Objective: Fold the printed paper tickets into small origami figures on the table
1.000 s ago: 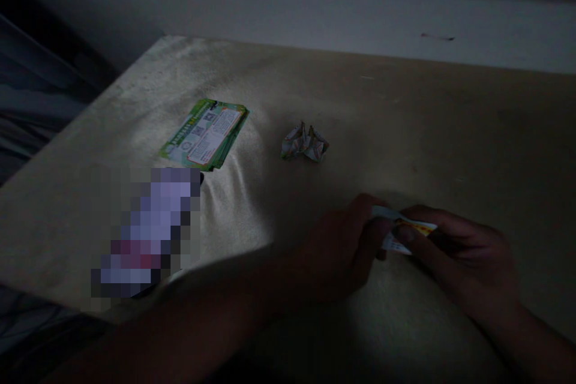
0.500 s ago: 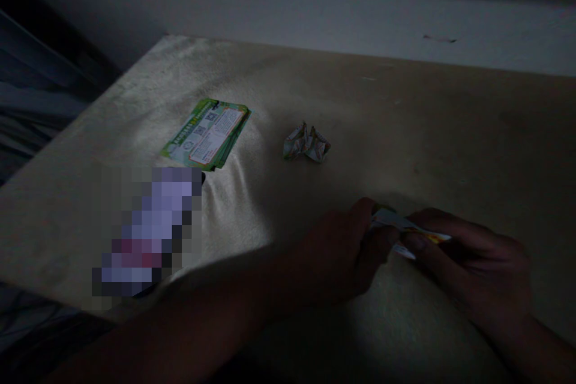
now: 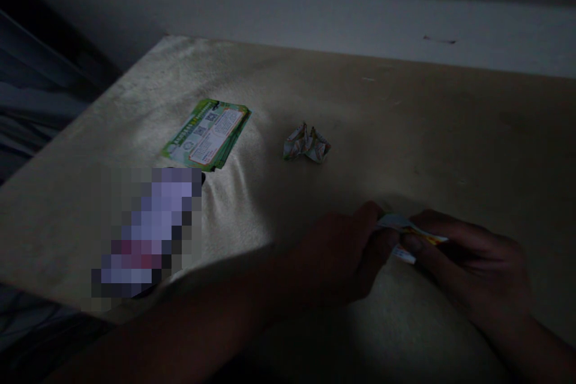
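Between both hands is a small folded piece of printed paper [image 3: 396, 221], white, green and yellow. My left hand [image 3: 348, 252] pinches its left end, with the fingers curled and partly hidden behind the thumb side. On the right end, my right hand [image 3: 477, 264] grips it between thumb and fingers. Further back on the table stands a folded paper shape [image 3: 306, 144] with two raised peaks, touched by neither hand. To its left lies a stack of green and white printed leaflets [image 3: 207, 135].
A phone-like object [image 3: 150, 228], blurred out by large pixels, lies at the left below the leaflets. The table [image 3: 315, 84] has a pale covering and meets a light wall [image 3: 315, 18] at the back. Dark fabric [image 3: 40, 72] hangs beyond the left edge. The light is dim.
My fingers have shifted slightly on the paper, and its left part now looks flatter. The leaflets, the folded shape and the pixelated object stay where they were.
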`<state>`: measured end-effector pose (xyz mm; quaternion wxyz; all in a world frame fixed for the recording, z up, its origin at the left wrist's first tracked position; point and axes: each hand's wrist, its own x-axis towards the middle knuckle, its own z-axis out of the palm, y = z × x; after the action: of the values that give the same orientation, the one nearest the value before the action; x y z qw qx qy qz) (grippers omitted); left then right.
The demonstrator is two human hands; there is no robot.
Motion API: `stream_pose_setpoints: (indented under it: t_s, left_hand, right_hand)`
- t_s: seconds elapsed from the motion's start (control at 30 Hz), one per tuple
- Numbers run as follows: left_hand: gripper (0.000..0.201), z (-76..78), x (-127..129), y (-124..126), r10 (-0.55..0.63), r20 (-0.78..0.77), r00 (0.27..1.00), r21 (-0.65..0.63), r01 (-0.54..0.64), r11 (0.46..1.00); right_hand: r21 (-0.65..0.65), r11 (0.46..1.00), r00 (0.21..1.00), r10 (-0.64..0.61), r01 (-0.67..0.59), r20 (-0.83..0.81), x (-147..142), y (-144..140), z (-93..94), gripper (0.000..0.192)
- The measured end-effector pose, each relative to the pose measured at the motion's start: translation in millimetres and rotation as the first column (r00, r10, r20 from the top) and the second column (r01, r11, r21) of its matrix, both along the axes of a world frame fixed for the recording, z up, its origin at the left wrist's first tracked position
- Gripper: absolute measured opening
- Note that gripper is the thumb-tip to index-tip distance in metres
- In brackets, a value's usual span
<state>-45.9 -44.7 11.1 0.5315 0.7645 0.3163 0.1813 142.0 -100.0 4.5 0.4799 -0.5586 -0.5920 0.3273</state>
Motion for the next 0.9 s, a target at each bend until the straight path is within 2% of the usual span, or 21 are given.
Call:
stream_pose_setpoints:
  t_s: [0.17,0.33,0.53,0.63,0.7,0.8,0.9]
  left_hand:
    - [0.028,-1.2,0.3,-0.5,0.021,-0.008,1.000,0.019,-0.021,1.000]
    - [0.025,-3.6,0.5,-0.3,0.001,0.063,0.998,0.012,-0.002,1.000]
    - [0.021,-0.7,-1.5,-2.7,-0.002,0.089,0.996,0.033,-0.001,0.999]
    - [0.026,1.6,-2.5,-2.4,-0.029,0.084,0.996,0.002,0.029,1.000]
    - [0.027,2.4,-2.5,-2.1,-0.034,0.102,0.994,-0.035,0.037,0.999]
    - [0.027,3.6,-1.8,-1.8,-0.006,0.154,0.988,-0.085,0.019,0.996]
    - [0.029,4.8,-1.0,-1.3,0.036,0.147,0.989,-0.140,-0.015,0.990]
  right_hand:
    - [-0.012,1.000,1.000,0.005,-0.005,0.017,0.8,-0.4,1.0,0.019]
    - [-0.041,0.999,1.000,-0.001,0.002,0.026,4.6,-1.3,-1.2,0.017]
    - [-0.048,0.995,0.986,0.077,-0.085,-0.147,-1.3,-1.7,0.4,0.015]
    - [-0.065,0.993,0.969,0.086,-0.103,-0.230,-3.2,-1.0,1.2,0.009]
    - [-0.081,0.985,0.962,0.128,-0.151,-0.239,-1.5,-0.1,1.5,0.011]
    - [-0.104,0.968,0.953,0.202,-0.230,-0.225,1.7,0.7,2.1,0.015]
    - [-0.135,0.960,0.950,0.209,-0.244,-0.232,-0.8,-0.2,3.2,0.013]
